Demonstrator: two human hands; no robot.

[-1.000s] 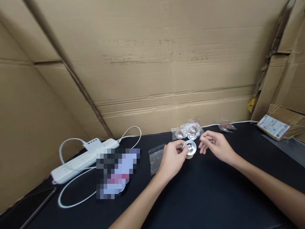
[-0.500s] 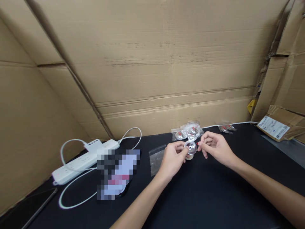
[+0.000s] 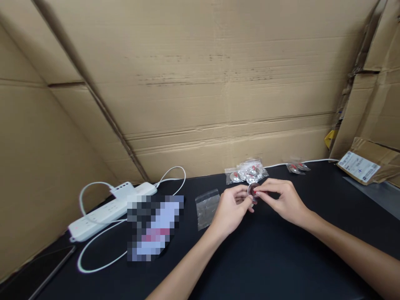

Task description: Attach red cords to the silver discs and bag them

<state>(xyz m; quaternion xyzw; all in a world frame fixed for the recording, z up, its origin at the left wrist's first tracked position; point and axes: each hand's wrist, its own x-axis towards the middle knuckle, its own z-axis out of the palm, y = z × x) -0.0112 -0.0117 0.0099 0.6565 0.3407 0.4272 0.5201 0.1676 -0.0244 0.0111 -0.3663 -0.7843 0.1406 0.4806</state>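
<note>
Between thumb and fingers of my left hand (image 3: pixel 231 207) is a round, shiny metal dish (image 3: pixel 250 191), tilted with its hollow side toward my right hand. My right hand (image 3: pixel 286 199) pinches a small red piece (image 3: pixel 255 190) against the middle of the dish; its exact shape is hidden by the fingertips. Just behind my hands lie several small clear bags (image 3: pixel 250 170) holding similar metal discs with red parts. A flat clear bag (image 3: pixel 206 211) rests left of my left hand.
More bagged discs (image 3: pixel 296 167) lie at the back right. A white power strip (image 3: pixel 103 214) with white cables sits on the left, near a blurred-out object (image 3: pixel 159 229) and a dark phone-like slab (image 3: pixel 40 268). Cardboard walls (image 3: pixel 200 91) surround the black table; a labelled cardboard package (image 3: pixel 361 166) stands right.
My left hand has moved slightly right and turned the dish toward my right hand. My right hand has brought the red piece from beside the dish to its middle.
</note>
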